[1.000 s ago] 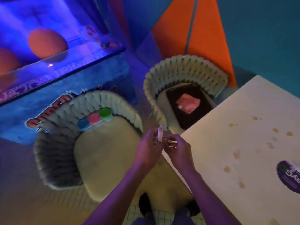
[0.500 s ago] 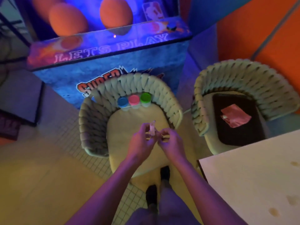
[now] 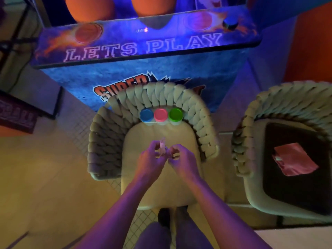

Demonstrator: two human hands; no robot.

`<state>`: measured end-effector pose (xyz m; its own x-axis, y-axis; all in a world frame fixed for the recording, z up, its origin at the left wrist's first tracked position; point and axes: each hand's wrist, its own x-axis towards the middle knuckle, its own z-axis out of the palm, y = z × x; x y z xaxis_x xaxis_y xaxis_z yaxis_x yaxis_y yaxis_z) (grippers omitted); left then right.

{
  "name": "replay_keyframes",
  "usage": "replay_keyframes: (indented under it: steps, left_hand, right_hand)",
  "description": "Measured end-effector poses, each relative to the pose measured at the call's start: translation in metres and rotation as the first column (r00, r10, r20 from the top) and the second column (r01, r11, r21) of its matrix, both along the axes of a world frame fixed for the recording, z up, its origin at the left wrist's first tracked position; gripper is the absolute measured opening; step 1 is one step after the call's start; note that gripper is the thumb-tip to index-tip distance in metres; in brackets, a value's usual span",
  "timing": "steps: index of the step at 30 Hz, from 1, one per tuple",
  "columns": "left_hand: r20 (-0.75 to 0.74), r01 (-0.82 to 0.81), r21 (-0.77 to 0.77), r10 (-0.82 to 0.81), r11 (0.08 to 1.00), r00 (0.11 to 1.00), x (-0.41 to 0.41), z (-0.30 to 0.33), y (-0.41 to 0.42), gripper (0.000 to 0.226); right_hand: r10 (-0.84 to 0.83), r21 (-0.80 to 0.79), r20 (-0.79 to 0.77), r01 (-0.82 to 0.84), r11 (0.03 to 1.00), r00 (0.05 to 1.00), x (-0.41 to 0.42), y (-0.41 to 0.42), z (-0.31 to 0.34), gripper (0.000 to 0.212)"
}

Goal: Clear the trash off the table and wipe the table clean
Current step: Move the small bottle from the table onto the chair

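Using the woven chair [image 3: 115, 141] at centre as landmark: to its left lies open tiled floor [image 3: 45, 177], running out to a dark sign at the view's edge. On the chair's seat, against the backrest, stand three tubs in a row: one blue-lidded tub [image 3: 146, 115], one pink-lidded tub [image 3: 160, 115], one green-lidded tub [image 3: 175, 114]. Above the seat's middle, the left hand [image 3: 150, 161] and right hand [image 3: 181, 161] meet, both pinching one small pale scrap of trash [image 3: 162, 147] between their fingertips. Behind the chair stands an arcade cabinet [image 3: 143, 49]. Right of the chair, past a narrow gap of floor, sits a second woven chair [image 3: 251, 141] carrying one pink cloth [image 3: 294, 159] on a dark cushion. Compared with half a second ago, the bench corner [image 3: 296, 239] has slid almost out at the lower right.
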<state>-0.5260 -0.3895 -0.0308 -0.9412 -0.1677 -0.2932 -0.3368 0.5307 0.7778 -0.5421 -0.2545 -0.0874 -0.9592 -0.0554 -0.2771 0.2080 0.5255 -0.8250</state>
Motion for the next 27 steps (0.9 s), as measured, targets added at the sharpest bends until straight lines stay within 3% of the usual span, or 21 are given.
replay_keyframes:
  steps: [6,17,27]
  left_hand:
    - [0.040,-0.017,-0.058,0.020,0.998,0.999,-0.042,-0.037,0.004,0.021]
    - [0.110,0.015,-0.077,-0.007,0.997,0.994,-0.107,-0.149,-0.005,0.035]
    - [-0.059,0.045,-0.123,-0.052,0.991,0.997,-0.137,-0.241,-0.020,0.036]
  right_hand:
    - [0.038,0.077,0.057,-0.043,0.996,0.998,-0.047,0.001,-0.029,0.021]
    - [-0.047,0.134,0.084,0.035,0.990,0.995,-0.101,-0.016,-0.132,0.017]
    - [-0.139,0.153,-0.017,0.140,0.978,0.990,-0.134,-0.044,-0.207,0.014]
